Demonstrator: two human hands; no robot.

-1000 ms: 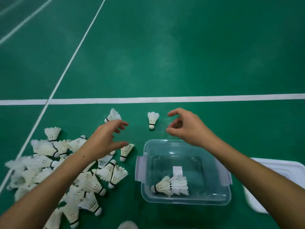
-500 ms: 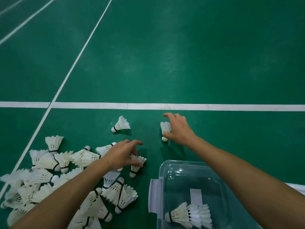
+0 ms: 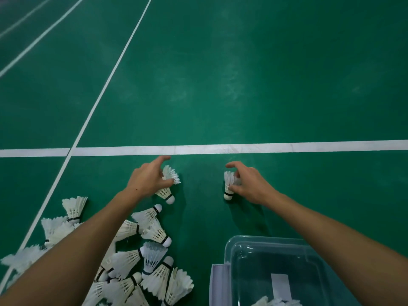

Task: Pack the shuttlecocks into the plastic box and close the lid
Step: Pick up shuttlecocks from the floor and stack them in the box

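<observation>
**Both hands on shuttlecocks beyond the box**

At lower left we see the pile (image 3: 132, 261) of white shuttlecocks on the green floor (image 3: 220, 85). Ahead of it, our left hand (image 3: 148, 180) curls its fingers round two shuttles: shuttle A (image 3: 171, 174) between fingers and thumb, shuttle B (image 3: 166, 194) under the palm, cork toward us. Further right, our right hand (image 3: 249, 184) pinches shuttle C (image 3: 228, 184) by its feathers, cork down on the floor. At lower right stands the open box (image 3: 229, 261), with feathers (image 3: 271, 302) of packed shuttles visible inside.
</observation>
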